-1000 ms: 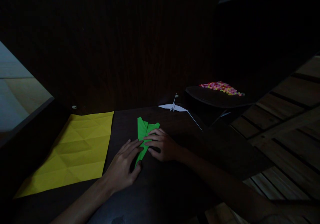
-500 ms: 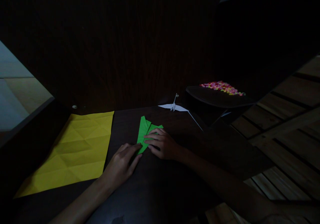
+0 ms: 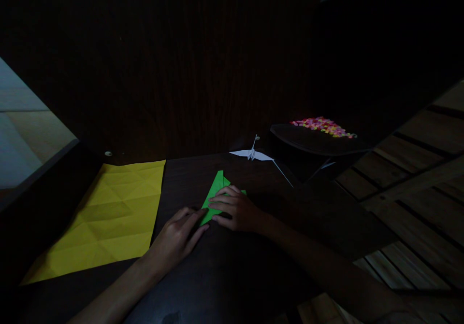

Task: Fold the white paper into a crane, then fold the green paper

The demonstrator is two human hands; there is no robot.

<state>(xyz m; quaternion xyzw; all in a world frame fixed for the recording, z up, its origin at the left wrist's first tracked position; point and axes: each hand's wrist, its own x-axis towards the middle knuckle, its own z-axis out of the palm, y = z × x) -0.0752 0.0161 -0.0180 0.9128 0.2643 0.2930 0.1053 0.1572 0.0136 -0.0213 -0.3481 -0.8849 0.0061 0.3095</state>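
Note:
A folded piece of green origami paper (image 3: 216, 185) lies slanted on the dark tabletop between my hands, its narrow tip pointing away from me. My left hand (image 3: 181, 230) has its index finger on the paper's near corner and its thumb along the lower edge, taking that corner between them. Across the paper's right part lie the stretched, slightly spread fingers of my right hand (image 3: 234, 208), covering much of it. Only a small green corner shows beyond the right knuckles.
A creased yellow sheet (image 3: 123, 208) lies at the left. Near the back panel stands a white paper crane (image 3: 251, 154). Small pink and yellow pieces (image 3: 324, 127) are heaped on a raised corner shelf (image 3: 308, 140). Slatted wood (image 3: 416, 179) shows at the right.
The green paper has turned clockwise, its far tip swinging to the right. Both hands stay nearly in place on it.

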